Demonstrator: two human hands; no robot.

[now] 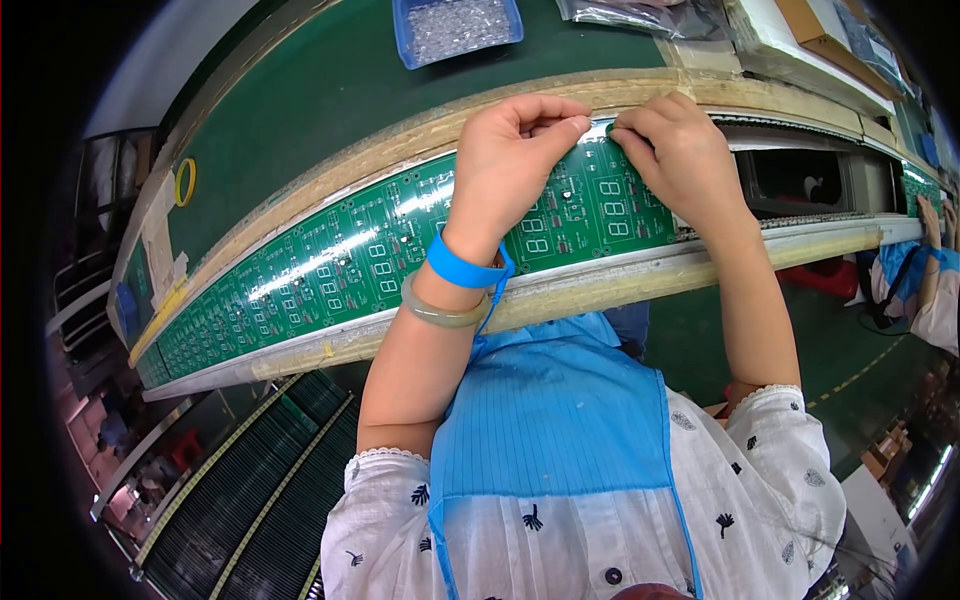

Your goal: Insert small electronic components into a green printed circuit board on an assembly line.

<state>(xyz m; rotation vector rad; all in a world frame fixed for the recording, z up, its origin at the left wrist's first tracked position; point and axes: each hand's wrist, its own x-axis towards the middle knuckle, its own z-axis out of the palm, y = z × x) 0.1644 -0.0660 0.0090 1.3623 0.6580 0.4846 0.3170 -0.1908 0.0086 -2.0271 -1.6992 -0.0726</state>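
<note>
A long green circuit board panel (pixel 340 262) with rows of printed digit outlines lies in the rail in front of me. Over the upper edge of its right part, my left hand (pixel 515 155) is closed, thumb and forefinger pinched together; what they hold, if anything, is too small to make out. Close by on the right, my right hand (pixel 683 155) is also closed, its fingertips bent down at the board's upper edge and hiding whatever is between them. A blue band with a cord (pixel 462 262) and a pale bangle (pixel 440 312) circle my left wrist.
A blue bin of small clear parts (pixel 458 32) sits beyond the rail. A yellow ring (pixel 185 182) lies on the green table at left. Black slotted racks (pixel 255 480) stand lower left. At far right, another person's hand (pixel 930 220) touches a board.
</note>
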